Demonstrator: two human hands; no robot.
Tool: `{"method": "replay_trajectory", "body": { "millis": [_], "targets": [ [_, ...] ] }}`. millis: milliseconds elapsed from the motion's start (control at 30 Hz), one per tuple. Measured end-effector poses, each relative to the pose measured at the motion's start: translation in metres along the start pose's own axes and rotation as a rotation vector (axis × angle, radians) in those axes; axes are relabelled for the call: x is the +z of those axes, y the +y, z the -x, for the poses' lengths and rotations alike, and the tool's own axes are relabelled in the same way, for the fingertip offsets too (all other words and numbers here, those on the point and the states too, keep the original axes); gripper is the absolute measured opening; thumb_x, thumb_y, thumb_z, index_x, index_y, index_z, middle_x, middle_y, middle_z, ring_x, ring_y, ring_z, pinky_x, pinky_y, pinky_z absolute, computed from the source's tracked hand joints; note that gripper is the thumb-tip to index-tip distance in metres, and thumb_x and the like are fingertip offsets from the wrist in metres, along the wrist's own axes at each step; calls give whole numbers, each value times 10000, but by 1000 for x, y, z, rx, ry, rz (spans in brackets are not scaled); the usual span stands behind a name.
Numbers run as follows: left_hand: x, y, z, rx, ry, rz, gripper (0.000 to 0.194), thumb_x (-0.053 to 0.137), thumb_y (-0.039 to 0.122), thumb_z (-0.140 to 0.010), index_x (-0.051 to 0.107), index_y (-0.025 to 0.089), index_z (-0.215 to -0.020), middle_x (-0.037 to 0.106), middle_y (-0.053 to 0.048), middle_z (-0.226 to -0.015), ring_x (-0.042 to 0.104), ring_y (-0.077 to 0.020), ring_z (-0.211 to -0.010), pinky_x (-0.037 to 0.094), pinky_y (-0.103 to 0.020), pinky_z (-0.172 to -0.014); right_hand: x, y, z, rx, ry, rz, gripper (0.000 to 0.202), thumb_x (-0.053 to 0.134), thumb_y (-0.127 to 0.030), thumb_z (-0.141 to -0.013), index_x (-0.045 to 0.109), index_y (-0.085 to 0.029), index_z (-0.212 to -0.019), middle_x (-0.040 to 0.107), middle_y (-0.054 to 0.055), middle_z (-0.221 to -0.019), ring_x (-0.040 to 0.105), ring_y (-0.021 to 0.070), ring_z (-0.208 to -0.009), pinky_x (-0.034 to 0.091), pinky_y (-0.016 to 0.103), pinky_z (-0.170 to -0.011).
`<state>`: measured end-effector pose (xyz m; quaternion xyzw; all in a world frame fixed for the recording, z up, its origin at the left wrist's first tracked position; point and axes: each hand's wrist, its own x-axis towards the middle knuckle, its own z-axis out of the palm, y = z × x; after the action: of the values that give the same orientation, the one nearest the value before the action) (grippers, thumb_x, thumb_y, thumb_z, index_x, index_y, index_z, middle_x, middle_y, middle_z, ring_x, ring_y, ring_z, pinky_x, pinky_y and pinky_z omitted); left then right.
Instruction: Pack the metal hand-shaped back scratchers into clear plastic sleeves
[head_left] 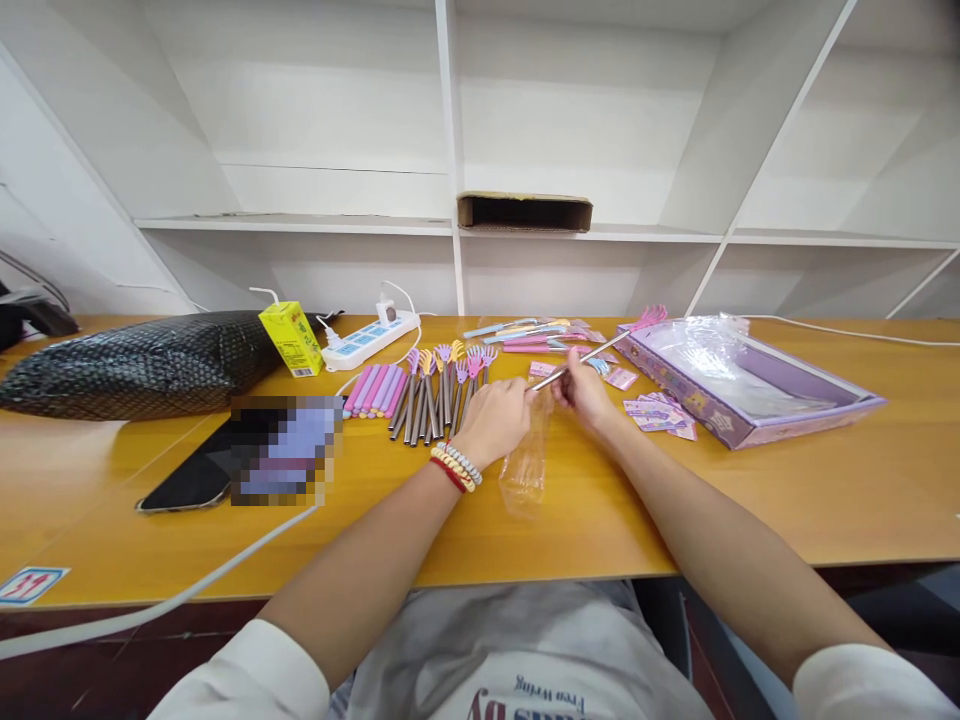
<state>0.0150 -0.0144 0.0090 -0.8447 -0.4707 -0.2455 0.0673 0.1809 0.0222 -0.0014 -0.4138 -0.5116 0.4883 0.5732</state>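
A back scratcher with a pink claw head (pixel 651 316) and a thin metal rod (pixel 611 343) slants up to the right between my hands. My left hand (pixel 495 420) is closed around the lower end of the rod. Further up, my right hand (pixel 581 392) pinches the same rod. Under my hands lies a clear plastic sleeve (pixel 525 470). Left of my left hand are several short metal-handled back scratchers (pixel 429 400) with purple, yellow and pink claws. Beside them sit several pink and purple tubes (pixel 375 390). Small printed cards (pixel 660 413) are near my right forearm.
Behind my hands lie several wrapped back scratchers (pixel 532 335). A purple box (pixel 731 430) holding clear plastic stands right. At left are a power strip (pixel 371 340), a yellow drink carton (pixel 292 340), a black wrapped parcel (pixel 142 365) and a phone (pixel 187 465). A white cable (pixel 247 550) crosses the front edge.
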Motion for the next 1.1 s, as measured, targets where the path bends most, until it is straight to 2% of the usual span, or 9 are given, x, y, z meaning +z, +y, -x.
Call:
{"method": "replay_trajectory", "body": {
  "millis": [133,300,367,500,600,767,933,1033,1100],
  "targets": [
    [1,-15,-3,-67,-21,18,234,321,304,-913,520,182,-928,634,-90,-874,604,-227,-813,409,-344,-671,-27,-11,-12,9,141,-353,575,378,-762,-711,484,-197,-704,463,-38,-449,343,64,-330,230,199,-323],
    [1,-35,-6,-35,-53,68,180,393,318,-886,519,197,-930,638,-76,-909,593,-225,-816,417,-348,-688,-56,-17,-19,-3,316,-447,455,508,-662,-713,466,-215,-783,456,-62,-458,347,64,-325,228,193,-320],
    [2,-38,-7,-25,-19,103,153,436,315,-864,519,199,-918,634,-68,-912,582,-214,-809,419,-340,-695,-61,-17,-21,-4,363,-470,441,505,-651,-720,456,-218,-779,439,-67,-458,349,66,-325,231,195,-319],
    [4,-42,-8,-38,42,153,116,511,295,-815,529,204,-884,621,-46,-867,560,-190,-773,419,-315,-685,-64,-16,-23,-4,397,-531,499,386,-702,-749,410,-207,-696,443,-45,-476,380,72,-338,246,205,-317],
    [6,-43,-8,-57,62,164,118,533,296,-802,553,202,-870,628,-34,-863,559,-179,-771,416,-297,-683,-65,-15,-25,10,430,-511,440,381,-612,-809,401,-198,-665,466,-39,-483,383,71,-331,239,202,-318],
    [5,-42,-8,-23,50,200,193,491,346,-838,610,203,-889,656,-27,-891,579,-166,-792,410,-277,-708,-61,-11,-23,5,340,-465,236,493,-388,-812,490,-178,-705,449,-53,-452,373,63,-326,237,191,-331],
    [3,-37,-6,-25,35,228,304,428,419,-864,650,215,-902,664,-29,-848,581,-162,-794,388,-259,-703,-51,-7,-19,10,193,-386,297,588,-456,-741,506,-174,-692,449,-54,-456,365,57,-339,232,195,-332],
    [2,-34,-7,-84,-24,290,460,330,489,-882,658,186,-769,614,-31,-661,546,-158,-650,355,-262,-607,-48,-4,-19,-3,142,-333,312,630,-472,-701,509,-185,-716,464,-55,-476,365,56,-350,229,196,-334],
    [2,-35,-8,-171,-55,420,555,283,537,-875,644,164,-679,527,-19,-537,483,-143,-543,323,-263,-546,-47,-3,-19,-17,118,-313,316,648,-470,-687,503,-191,-720,467,-55,-476,361,58,-356,226,196,-336]
  ]
}}
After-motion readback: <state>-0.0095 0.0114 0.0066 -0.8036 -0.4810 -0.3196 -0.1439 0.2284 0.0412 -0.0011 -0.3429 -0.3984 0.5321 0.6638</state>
